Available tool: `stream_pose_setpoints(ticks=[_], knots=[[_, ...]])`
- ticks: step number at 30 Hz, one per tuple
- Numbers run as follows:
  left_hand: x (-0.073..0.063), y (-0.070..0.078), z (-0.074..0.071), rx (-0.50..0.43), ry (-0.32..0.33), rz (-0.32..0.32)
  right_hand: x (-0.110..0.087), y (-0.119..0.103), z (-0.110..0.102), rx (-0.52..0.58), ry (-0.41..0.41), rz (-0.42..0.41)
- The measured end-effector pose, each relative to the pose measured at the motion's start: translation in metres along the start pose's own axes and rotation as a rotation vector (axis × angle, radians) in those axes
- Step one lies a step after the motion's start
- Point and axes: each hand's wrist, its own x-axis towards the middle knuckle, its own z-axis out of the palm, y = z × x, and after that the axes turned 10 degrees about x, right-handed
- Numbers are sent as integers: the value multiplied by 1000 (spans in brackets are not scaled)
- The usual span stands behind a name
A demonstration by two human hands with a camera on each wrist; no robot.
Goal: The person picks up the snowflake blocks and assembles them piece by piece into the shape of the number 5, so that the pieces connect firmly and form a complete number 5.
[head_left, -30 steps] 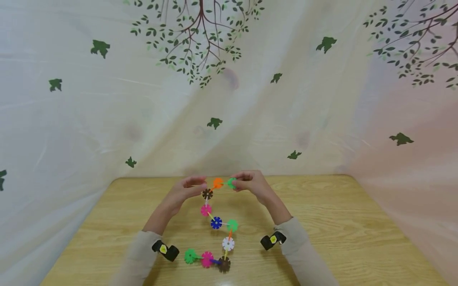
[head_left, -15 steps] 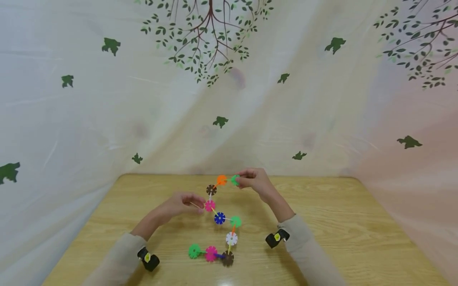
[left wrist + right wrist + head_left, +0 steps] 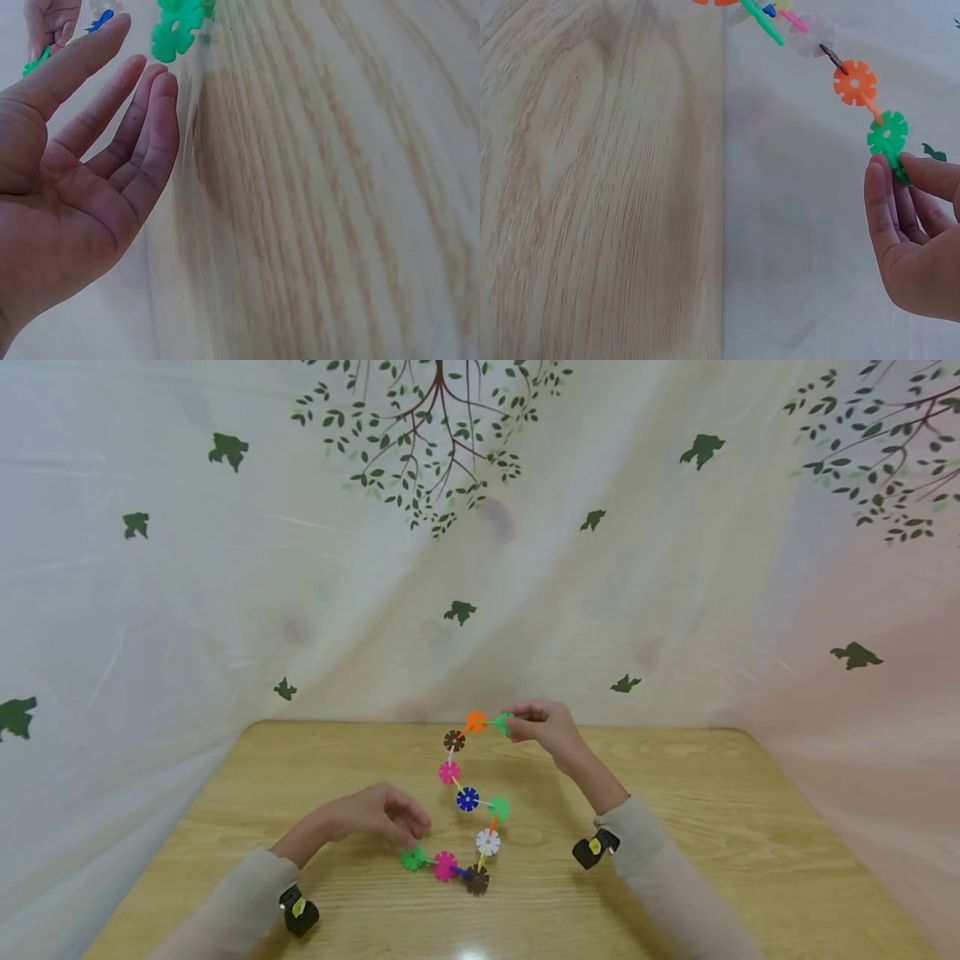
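A chain of colourful notched interlocking plastic discs winds in an S shape in the head view, with a blue disc [image 3: 468,799] near its middle. At its far end my right hand [image 3: 551,729] pinches a green disc [image 3: 506,723] between thumb and fingers. The right wrist view shows that pinch on an edge-on green disc [image 3: 898,169], below an orange disc [image 3: 855,82]. Close by the near-left end, a green disc [image 3: 412,858], is my left hand [image 3: 375,814]. Its fingers [image 3: 161,105] are loosely bent, apart from the green disc [image 3: 176,34] in the left wrist view.
The chain is over a wooden table [image 3: 675,860]. Behind the table's back edge hangs a pale cloth [image 3: 360,610] printed with leaves and branches. Each wrist wears a black camera strap, the right one [image 3: 596,848] beside the sleeve.
My left hand has come down from beside the upper brown disc, past the pink disc, to the near-left green end. My right hand keeps its pinch and has shifted slightly farther and right with the chain.
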Motion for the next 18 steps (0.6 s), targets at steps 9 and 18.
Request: stream_pose_setpoints(ticks=[9, 18], knots=[[-3, 0, 5, 77, -48, 27, 1, 3, -5, 0, -2, 25], [-5, -2, 2, 77, -14, -4, -4, 2, -21, -38, -73, 39]])
